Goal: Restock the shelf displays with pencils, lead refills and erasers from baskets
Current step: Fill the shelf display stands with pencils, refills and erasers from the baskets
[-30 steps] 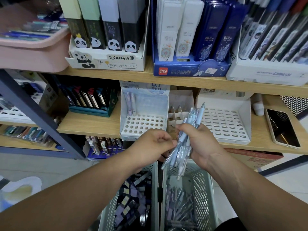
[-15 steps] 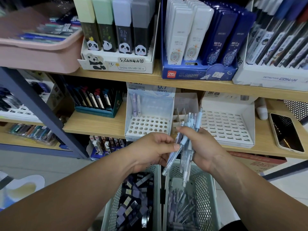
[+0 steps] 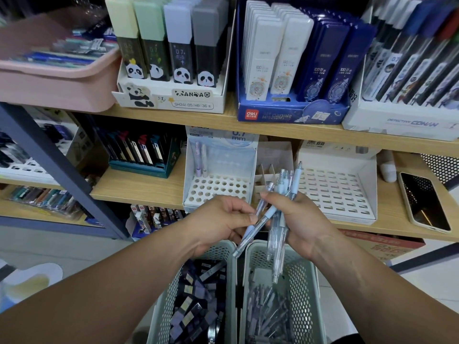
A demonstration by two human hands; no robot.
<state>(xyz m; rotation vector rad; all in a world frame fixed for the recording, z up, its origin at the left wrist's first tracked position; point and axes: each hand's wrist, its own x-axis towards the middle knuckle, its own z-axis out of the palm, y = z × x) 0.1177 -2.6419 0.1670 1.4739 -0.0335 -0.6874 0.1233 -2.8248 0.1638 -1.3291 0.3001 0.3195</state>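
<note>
The pencils [image 3: 277,229] are pale blue and clear. Both baskets [image 3: 307,281] are pale green with a pattern of small holes. The tub [image 3: 57,88] is pink, the panda box [image 3: 171,96] is white with black-and-white pandas, and the deli box [image 3: 285,115] is dark blue.

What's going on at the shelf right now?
A person is restocking pencils. The right hand grips a bunch of pale blue pencils while the left hand pinches a single pencil at the bunch's edge. The holed display on the shelf ahead holds just two pencils. The pencil basket sits below the hands.
</note>
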